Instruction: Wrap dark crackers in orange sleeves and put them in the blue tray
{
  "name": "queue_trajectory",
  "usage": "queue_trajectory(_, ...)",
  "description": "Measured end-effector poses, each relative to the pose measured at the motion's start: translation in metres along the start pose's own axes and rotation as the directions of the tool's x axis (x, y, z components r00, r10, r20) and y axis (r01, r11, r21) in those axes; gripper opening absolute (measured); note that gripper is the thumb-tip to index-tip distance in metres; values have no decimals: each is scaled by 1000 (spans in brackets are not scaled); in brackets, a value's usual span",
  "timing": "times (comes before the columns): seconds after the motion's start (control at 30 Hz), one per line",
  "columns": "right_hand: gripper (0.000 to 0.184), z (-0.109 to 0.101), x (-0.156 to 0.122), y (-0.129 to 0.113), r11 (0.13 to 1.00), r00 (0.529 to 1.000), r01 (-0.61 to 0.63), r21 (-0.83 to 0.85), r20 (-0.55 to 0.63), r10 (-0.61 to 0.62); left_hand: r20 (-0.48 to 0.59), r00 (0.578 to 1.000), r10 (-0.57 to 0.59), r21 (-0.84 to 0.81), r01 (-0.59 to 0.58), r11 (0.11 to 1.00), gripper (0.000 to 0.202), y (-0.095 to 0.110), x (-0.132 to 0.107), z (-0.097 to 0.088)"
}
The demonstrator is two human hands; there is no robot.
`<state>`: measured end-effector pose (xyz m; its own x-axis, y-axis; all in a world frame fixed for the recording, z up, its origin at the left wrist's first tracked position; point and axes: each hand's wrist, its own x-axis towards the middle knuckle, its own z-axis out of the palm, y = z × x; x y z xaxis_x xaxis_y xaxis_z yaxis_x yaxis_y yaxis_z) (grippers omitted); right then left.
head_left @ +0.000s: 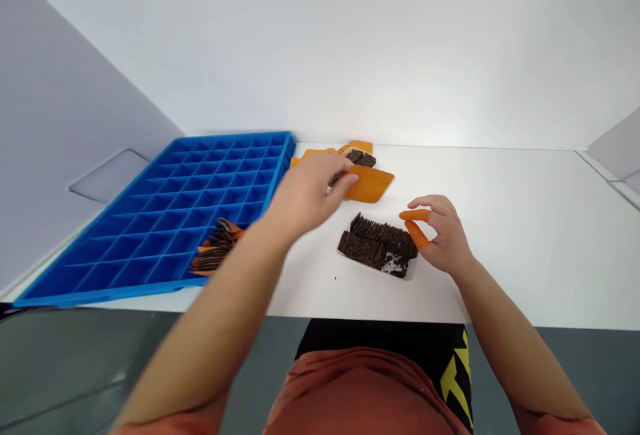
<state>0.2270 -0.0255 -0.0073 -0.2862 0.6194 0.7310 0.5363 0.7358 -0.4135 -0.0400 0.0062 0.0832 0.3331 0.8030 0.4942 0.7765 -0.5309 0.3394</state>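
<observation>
My left hand (316,188) reaches over the table, thumb and fingers closed on a flat orange pouch (373,184). My right hand (444,235) wears orange finger cots on thumb and forefinger; these are apart, with nothing visible between them. Just left of it lies a shallow white tray (411,275) holding rows of thin dark brown pieces (383,238), with a bare patch near its front right. Behind my left hand, more orange pouches (361,146) lie beside a second group of dark pieces (361,157), partly hidden by the hand.
A large blue compartment box (145,245) stands at the left on the white table (525,222). Upright orange-and-dark packets (215,252) fill a compartment at its front right, partly behind my left forearm. White walls (400,48) rise behind the table and at its left.
</observation>
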Motion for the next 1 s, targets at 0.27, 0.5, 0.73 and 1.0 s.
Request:
queue_trajectory(0.27,59,10,-3,0,991,974,-120,60,-187,130,-199,974,111,-277,-165,947,16,22,-30,36)
queue_trajectory(0.5,22,7,6,-12,988,971,-64,144,-219,95,-245,959,144,-333,-223,916,10,26,-33,52)
queue_trajectory(0.73,17,7,6,-6,962,902,-202,183,-348,256,-267,955,129,-336,-217,916,12,28,-31,61)
queue_trajectory(1.0,19,0,11,10,970,893,-236,53,-381,238,-282,959,30,-382,-141,914,8,29,-26,70)
